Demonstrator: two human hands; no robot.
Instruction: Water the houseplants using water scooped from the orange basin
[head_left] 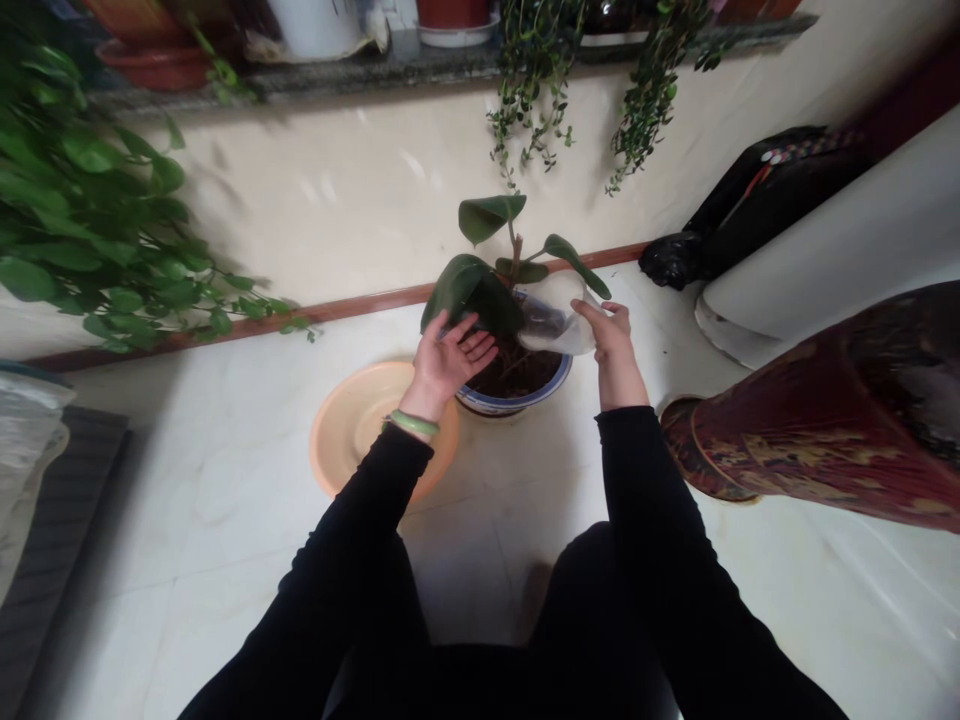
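A potted plant with large dark green leaves point(491, 217) stands on the floor in front of me. Its blue-and-white pot point(517, 403) holds dark soil point(517, 372). My right hand point(609, 335) grips a clear plastic container point(556, 320), which is tilted over the right side of the soil. Whether anything is inside the container I cannot tell. Palm up and fingers spread, my left hand point(452, 362) is at the lower left leaf, above the pot's left rim; contact with the leaf is unclear. A green bangle point(415, 424) circles the left wrist.
A peach-coloured plastic basin point(330, 440) lies left of the pot, partly under my left arm. To the right stand a tall red vase point(810, 410) and a white cylinder point(832, 240). Trailing vines point(532, 90) hang from the windowsill point(420, 70); leafy foliage point(97, 230) fills the left.
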